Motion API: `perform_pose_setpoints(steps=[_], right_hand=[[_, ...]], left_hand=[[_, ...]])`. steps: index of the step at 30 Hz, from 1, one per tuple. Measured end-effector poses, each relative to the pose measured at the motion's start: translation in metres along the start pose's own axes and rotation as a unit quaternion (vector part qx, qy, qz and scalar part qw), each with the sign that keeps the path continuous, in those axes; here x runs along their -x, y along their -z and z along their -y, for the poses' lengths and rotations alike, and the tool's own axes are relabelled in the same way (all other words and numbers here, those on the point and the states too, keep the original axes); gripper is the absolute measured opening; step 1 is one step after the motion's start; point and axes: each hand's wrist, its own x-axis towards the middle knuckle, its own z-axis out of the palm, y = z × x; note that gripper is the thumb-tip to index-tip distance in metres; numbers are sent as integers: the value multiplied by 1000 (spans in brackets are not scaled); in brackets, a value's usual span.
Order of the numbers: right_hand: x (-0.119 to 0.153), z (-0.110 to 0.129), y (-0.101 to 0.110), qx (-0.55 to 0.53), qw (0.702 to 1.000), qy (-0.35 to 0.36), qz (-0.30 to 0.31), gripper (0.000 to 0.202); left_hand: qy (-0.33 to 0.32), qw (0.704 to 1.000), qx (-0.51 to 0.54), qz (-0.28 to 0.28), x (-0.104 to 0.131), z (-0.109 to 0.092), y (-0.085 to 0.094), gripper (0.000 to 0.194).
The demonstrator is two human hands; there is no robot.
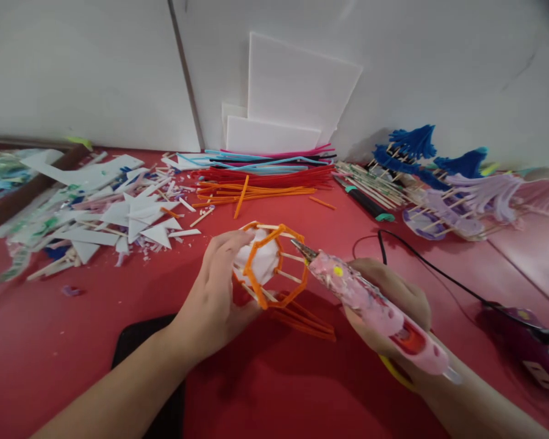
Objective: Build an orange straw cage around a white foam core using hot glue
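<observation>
My left hand (217, 289) holds a small cage-like frame (255, 286) by its left side. Orange fuzzy rings joined by thin wooden sticks make up the frame, and a white piece (263, 259) shows inside it. In my right hand (393, 299) is a pink glue gun (370, 305), pointing up and to the left. Its metal nozzle is at the right edge of the front orange ring; whether they touch is hard to tell. Several orange pipe cleaners (308, 324) lie on the red table just below the frame.
White scraps (86, 219) cover the table at left. Red (265, 178) and orange pipe cleaners (265, 194) lie behind the frame. A cutter (363, 200), wooden sticks (375, 186) and blue and purple pieces (439, 207) are at right. A black cable (430, 265) meets a purple device (521, 341).
</observation>
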Motion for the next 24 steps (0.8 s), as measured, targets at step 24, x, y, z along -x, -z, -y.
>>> perform_pose_setpoints(steps=[24], right_hand=[[-7,16,4,58,998,-11,5,12]], left_hand=[[-95,991,-91,-24,-7,-10,5,69]])
